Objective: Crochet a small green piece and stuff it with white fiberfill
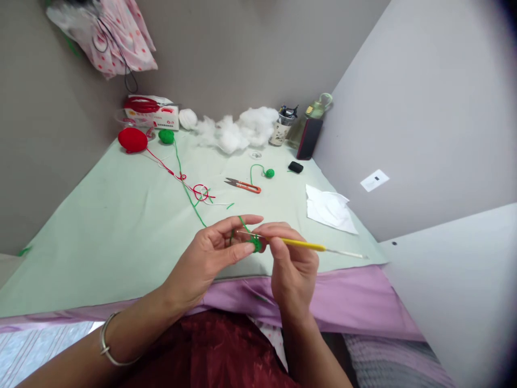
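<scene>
Between the thumb and fingers of my left hand (212, 250) is pinched a small green crochet piece (256, 243). Green yarn (189, 200) runs from a green ball (166, 136) at the back left down to this hand and over its raised index finger. My right hand (294, 264) is closed on the yellow grip of a crochet hook (301, 244). The hook's metal tip points left and lies at the top of the green piece; whether it passes through a stitch I cannot tell.
Thread snips (243, 186) and a small green crocheted ball (269, 173) lie beyond my hands. Red yarn (133, 140), white stuffing (238, 129), a cup of tools (281, 129), a bottle (317, 108) and a phone (309, 139) line the back. White tissue (330, 209) lies right.
</scene>
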A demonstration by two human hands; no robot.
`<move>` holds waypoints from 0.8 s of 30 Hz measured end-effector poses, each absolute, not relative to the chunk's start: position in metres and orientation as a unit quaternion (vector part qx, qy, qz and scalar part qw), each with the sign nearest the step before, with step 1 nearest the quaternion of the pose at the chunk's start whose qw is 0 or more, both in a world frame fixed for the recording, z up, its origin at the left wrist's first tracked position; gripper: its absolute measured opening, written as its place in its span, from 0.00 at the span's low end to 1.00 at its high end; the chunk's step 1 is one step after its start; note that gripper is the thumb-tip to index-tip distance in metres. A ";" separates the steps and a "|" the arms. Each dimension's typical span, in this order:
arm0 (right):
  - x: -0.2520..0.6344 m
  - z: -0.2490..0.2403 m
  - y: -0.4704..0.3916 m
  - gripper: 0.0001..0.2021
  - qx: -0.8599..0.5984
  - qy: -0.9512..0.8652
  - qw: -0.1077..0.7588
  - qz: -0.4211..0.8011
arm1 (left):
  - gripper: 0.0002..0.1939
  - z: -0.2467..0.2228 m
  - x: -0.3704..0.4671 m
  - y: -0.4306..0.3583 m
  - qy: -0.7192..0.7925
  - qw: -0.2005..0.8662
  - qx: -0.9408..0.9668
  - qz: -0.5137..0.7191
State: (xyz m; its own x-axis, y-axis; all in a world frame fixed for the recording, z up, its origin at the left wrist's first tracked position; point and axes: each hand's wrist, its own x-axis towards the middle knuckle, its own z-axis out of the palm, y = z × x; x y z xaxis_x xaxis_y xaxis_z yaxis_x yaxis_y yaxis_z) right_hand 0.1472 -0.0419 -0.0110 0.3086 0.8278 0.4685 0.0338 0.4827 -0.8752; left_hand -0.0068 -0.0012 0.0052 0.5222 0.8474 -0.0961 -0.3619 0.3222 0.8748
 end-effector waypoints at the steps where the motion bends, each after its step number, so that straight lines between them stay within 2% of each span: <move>1: 0.147 -0.012 -0.043 0.07 -0.429 -0.524 0.686 0.267 | 0.18 0.004 -0.007 -0.002 0.290 0.753 0.433 0.402; 13: 0.154 -0.004 -0.046 0.10 -0.397 -0.485 0.703 0.337 | 0.15 0.008 -0.010 0.000 0.306 0.734 0.452 0.405; 21: 0.150 -0.010 -0.059 0.14 -0.436 -0.636 0.628 0.101 | 0.16 0.010 -0.009 -0.005 0.337 0.677 0.486 0.439; 24: 0.150 -0.023 -0.056 0.19 -0.446 -0.696 0.562 -0.031 | 0.23 0.010 -0.005 -0.006 0.330 0.702 0.453 0.439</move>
